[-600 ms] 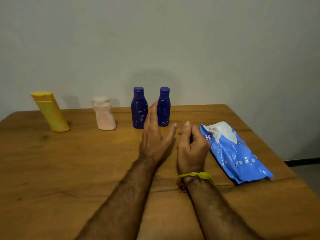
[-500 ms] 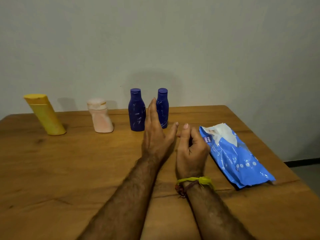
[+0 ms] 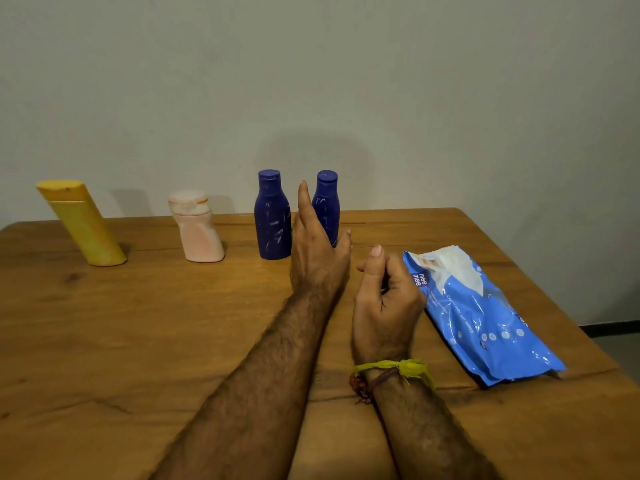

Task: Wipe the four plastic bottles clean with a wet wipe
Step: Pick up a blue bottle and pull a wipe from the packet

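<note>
Along the far edge of the table stand a leaning yellow bottle [image 3: 83, 225], a pale pink bottle [image 3: 197, 232] and two dark blue bottles [image 3: 272, 216] [image 3: 327, 202]. My left hand [image 3: 317, 251] is held edge-up with straight fingers just in front of the right blue bottle, partly hiding it. My right hand [image 3: 384, 299] is beside it, fingers curled and holding nothing that I can see. A blue wet wipe pack [image 3: 481, 317] lies flat right of my right hand, its white flap at the far end.
The wooden table [image 3: 138, 341] ends at a corner on the right, past the wipe pack. A plain wall rises directly behind the bottles. A yellow thread band is tied round my right wrist.
Both hands stay almost where they were; the camera view has shifted slightly. The bottles and the pack have not moved.
</note>
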